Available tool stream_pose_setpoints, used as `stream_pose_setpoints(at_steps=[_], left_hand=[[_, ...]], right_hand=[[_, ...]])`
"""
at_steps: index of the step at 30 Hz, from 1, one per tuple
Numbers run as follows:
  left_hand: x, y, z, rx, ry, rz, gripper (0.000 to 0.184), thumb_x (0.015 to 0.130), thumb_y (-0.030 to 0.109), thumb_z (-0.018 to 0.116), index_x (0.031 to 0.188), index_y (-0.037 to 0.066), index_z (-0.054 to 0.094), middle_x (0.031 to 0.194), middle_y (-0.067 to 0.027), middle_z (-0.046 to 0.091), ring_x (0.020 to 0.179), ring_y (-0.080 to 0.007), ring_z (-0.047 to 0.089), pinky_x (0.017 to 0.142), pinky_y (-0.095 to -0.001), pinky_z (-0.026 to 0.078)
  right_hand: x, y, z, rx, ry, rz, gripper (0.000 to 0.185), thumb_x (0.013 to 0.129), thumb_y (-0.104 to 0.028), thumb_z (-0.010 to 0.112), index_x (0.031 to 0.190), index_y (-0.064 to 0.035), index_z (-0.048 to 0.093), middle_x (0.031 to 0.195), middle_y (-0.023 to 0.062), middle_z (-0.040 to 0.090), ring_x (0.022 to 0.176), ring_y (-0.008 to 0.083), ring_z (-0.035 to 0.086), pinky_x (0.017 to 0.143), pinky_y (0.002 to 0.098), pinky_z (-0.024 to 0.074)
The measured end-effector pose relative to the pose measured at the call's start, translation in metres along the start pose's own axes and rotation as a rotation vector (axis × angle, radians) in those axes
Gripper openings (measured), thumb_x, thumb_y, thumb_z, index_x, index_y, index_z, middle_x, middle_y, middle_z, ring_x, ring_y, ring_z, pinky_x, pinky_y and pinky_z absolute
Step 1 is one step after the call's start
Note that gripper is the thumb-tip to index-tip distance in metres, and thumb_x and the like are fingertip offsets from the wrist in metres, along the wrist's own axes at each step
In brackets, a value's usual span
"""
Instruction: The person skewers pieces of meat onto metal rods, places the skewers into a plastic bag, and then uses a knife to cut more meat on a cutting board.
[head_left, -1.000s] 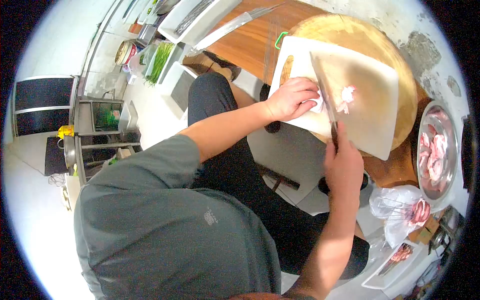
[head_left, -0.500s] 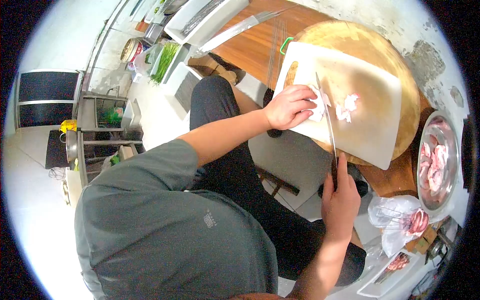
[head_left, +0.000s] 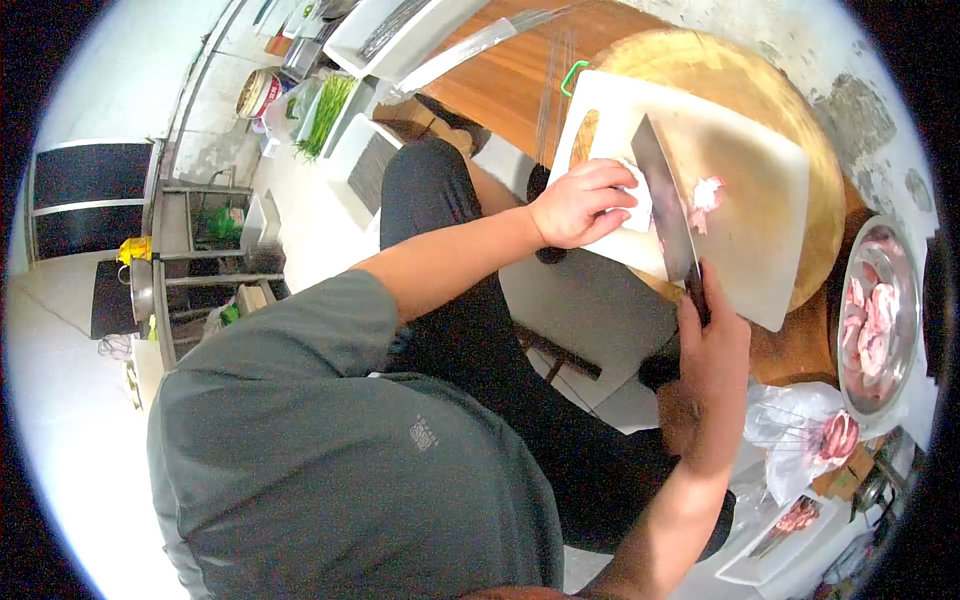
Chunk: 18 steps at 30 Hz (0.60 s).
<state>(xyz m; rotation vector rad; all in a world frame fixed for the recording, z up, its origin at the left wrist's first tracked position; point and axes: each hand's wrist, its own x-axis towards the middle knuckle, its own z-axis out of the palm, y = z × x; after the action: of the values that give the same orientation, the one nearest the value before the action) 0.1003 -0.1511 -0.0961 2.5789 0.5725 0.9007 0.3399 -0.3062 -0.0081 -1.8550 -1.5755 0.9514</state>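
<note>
My right hand (head_left: 715, 345) is wrapped round the dark handle of a cleaver (head_left: 668, 195). Its broad blade is tilted so the flat side shows, over a white cutting board (head_left: 755, 255). Left of the blade, my left hand (head_left: 588, 205) has curled fingers pressed on a pale piece of meat (head_left: 638, 208), which they partly cover. Small cut bits of pinkish-white meat (head_left: 706, 203) lie on the board to the right of the blade. Beneath the board is a round wooden chopping block (head_left: 660, 55).
A metal bowl of raw meat (head_left: 850, 395) stands at the right. Below it are a plastic bag with meat (head_left: 795, 425) and a white tray (head_left: 750, 570). At the upper left, long green vegetables (head_left: 328, 115) sit beside white bins (head_left: 360, 165). A wooden table (head_left: 500, 75) supports the block.
The cleaver and my right hand have shifted right and up, and the blade has turned to show its flat side. The cut bits have moved slightly right. My left hand stays nearly in place.
</note>
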Motion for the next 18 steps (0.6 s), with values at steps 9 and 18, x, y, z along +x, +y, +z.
stream_pose_setpoints(at_steps=[9, 18], left_hand=[[-0.015, 0.005, -0.011, 0.051, -0.028, 0.027, 0.016, 0.083, 0.007, 0.072, 0.099, 0.004, 0.067, 0.116, -0.0143, 0.059, 0.114, -0.0359, 0.058, 0.095, -0.0461, 0.049], [-0.021, 0.009, -0.022, 0.039, 0.004, -0.099, 0.025, 0.084, 0.015, 0.075, 0.105, 0.006, 0.065, 0.108, -0.0121, 0.061, 0.105, -0.0329, 0.06, 0.092, -0.0431, 0.048]], right_hand=[[0.017, -0.002, 0.016, -0.032, 0.094, 0.004, 0.055, 0.095, -0.022, 0.06, 0.146, -0.0094, 0.045, 0.116, 0.0289, 0.065, 0.105, 0.0458, 0.064, 0.09, 0.0503, 0.0509], [0.006, 0.01, 0.035, 1.131, 0.213, 0.564, 0.045, 0.101, -0.022, 0.055, 0.143, -0.0084, 0.051, 0.074, 0.0022, 0.058, 0.051, 0.0077, 0.048, 0.042, 0.0222, 0.0386]])
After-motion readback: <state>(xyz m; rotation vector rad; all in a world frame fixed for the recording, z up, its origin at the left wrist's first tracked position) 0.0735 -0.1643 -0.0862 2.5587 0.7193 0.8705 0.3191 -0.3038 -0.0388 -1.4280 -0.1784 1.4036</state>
